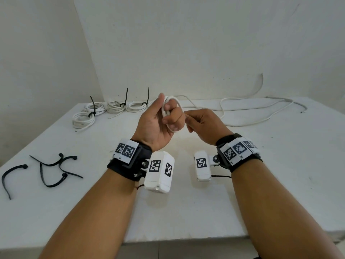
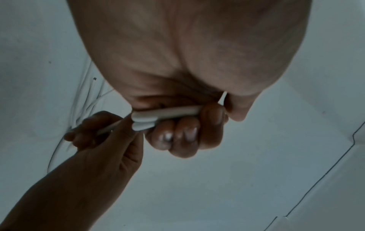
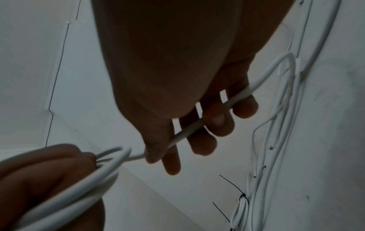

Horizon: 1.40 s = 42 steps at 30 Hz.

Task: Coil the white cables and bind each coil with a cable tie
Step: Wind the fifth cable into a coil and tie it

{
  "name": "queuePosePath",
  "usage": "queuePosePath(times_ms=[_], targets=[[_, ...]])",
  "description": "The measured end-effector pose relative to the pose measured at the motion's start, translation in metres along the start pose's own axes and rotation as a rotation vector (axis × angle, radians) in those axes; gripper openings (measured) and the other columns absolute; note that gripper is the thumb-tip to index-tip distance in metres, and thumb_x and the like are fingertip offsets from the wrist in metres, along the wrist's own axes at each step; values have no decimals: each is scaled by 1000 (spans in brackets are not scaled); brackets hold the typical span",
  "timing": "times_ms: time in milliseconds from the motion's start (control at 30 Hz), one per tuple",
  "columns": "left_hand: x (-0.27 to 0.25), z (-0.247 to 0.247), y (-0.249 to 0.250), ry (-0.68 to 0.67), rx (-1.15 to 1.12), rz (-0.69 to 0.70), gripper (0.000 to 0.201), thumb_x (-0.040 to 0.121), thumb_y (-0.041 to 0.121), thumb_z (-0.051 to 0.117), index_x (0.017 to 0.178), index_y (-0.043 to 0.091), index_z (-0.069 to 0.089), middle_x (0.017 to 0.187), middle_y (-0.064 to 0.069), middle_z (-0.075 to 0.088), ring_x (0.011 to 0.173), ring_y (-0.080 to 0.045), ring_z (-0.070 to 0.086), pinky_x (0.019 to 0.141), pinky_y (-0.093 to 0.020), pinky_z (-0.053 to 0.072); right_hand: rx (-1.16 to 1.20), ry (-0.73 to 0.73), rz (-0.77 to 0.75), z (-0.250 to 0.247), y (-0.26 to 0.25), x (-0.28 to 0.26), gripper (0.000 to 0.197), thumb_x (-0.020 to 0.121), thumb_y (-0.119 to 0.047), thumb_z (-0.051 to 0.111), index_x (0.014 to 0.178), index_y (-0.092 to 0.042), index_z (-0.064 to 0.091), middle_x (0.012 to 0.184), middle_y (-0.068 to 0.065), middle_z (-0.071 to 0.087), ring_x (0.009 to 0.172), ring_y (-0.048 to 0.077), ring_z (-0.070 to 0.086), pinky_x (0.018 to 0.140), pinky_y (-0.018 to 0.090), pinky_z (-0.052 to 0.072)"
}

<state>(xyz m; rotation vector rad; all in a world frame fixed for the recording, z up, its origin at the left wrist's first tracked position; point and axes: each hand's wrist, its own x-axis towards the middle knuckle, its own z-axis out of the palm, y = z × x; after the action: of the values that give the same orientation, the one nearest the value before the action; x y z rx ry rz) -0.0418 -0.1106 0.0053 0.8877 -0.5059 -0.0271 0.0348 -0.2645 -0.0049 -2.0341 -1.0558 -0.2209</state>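
While the left hand (image 1: 156, 126) is raised at the centre of the head view, its fingers curl round a small coil of white cable (image 1: 172, 113) and clamp the loops against the palm. From the left wrist camera the same loops (image 2: 158, 116) show pressed under the curled fingertips (image 2: 185, 132). Just right of it, the right hand (image 1: 203, 126) pinches the free run of the same cable between thumb and fingers; the right wrist view shows that strand (image 3: 197, 125) passing across the inside of the fingers (image 3: 217, 123) and running down to the coil (image 3: 82, 184) at the lower left of that frame.

Beyond the hands, the loose remainder of white cable (image 1: 248, 109) trails across the white table (image 1: 205, 212) toward the upper right of the head view. Four finished coils lie in a row at the upper left of the table, each bound with a black cable tie: one nearest the camera (image 1: 83, 121), one behind it (image 1: 95, 107), a third (image 1: 115, 106) and a fourth (image 1: 136, 107). Spare black cable ties (image 1: 54, 169) lie scattered at the left edge, well apart from the hands. Both wrists carry black straps with white marker-tagged camera units (image 1: 160, 172).
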Motion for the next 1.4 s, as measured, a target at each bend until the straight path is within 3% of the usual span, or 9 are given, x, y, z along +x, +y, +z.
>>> queuePosePath(times_ms=[100, 200, 267, 400, 533, 667, 1000, 1167, 1400], targets=[[2, 2, 1, 6, -12, 77, 33, 97, 39, 38, 74, 16, 41, 55, 3, 29, 52, -14, 36, 56, -25, 28, -7, -65, 62, 1, 0, 1, 44, 101, -29, 48, 63, -8, 54, 47, -13, 47, 45, 4, 41, 50, 13, 32], [4, 3, 4, 107, -28, 204, 36, 102, 38, 30, 75, 16, 40, 55, 4, 36, 53, -14, 36, 56, -25, 29, -59, -157, 92, 5, -4, 0, 45, 101, -45, 45, 61, -30, 59, 51, -12, 49, 45, 3, 42, 52, 15, 32], [6, 0, 7, 254, 8, 305, 37, 104, 36, 27, 76, 16, 40, 54, 4, 35, 53, -14, 36, 56, -24, 32, -101, -238, 112, 8, -7, -1, 29, 100, -51, 43, 85, -49, 68, 60, -9, 54, 54, 3, 49, 57, 22, 40], [9, -12, 9, 510, 176, 405, 36, 105, 32, 31, 75, 15, 41, 54, 3, 35, 53, -16, 37, 57, -25, 34, -152, -330, 94, 15, -17, -1, 32, 100, -48, 47, 117, -36, 70, 50, -9, 45, 50, 7, 43, 59, 28, 42], [8, -15, 5, 570, 683, 327, 44, 101, 33, 30, 61, 25, 45, 51, 7, 39, 54, -15, 38, 63, -28, 34, -159, -360, 61, 14, -23, -3, 25, 98, -34, 54, 117, -33, 70, 48, -13, 48, 46, 5, 42, 53, 19, 37], [5, -16, 2, 604, 1112, 184, 42, 107, 30, 30, 74, 7, 42, 60, 1, 40, 54, -5, 42, 62, -16, 37, -159, -300, -7, 7, -26, -5, 23, 93, -20, 59, 108, -26, 75, 53, -19, 55, 51, 0, 50, 49, 10, 34], [6, -15, 1, 444, 1502, -151, 39, 104, 39, 34, 75, 14, 41, 70, -1, 45, 63, -15, 44, 62, -32, 35, -112, -10, -215, -17, -30, -10, 13, 83, -13, 67, 87, -21, 76, 65, -8, 65, 54, 10, 50, 53, 16, 40], [2, -5, 2, 251, 1411, -276, 61, 105, 47, 12, 65, 14, 43, 53, 6, 45, 47, -5, 38, 53, -14, 34, -91, 144, -263, -22, -22, -7, 7, 83, -20, 76, 88, -17, 71, 70, -16, 63, 56, 7, 51, 57, 10, 35], [2, -2, -7, 127, 883, -278, 52, 95, 53, 29, 61, 14, 35, 47, 4, 24, 42, -15, 22, 47, -25, 19, 33, 240, -279, -23, -14, -6, 5, 86, -18, 75, 89, -13, 75, 80, -11, 70, 66, 9, 62, 60, 15, 44]])
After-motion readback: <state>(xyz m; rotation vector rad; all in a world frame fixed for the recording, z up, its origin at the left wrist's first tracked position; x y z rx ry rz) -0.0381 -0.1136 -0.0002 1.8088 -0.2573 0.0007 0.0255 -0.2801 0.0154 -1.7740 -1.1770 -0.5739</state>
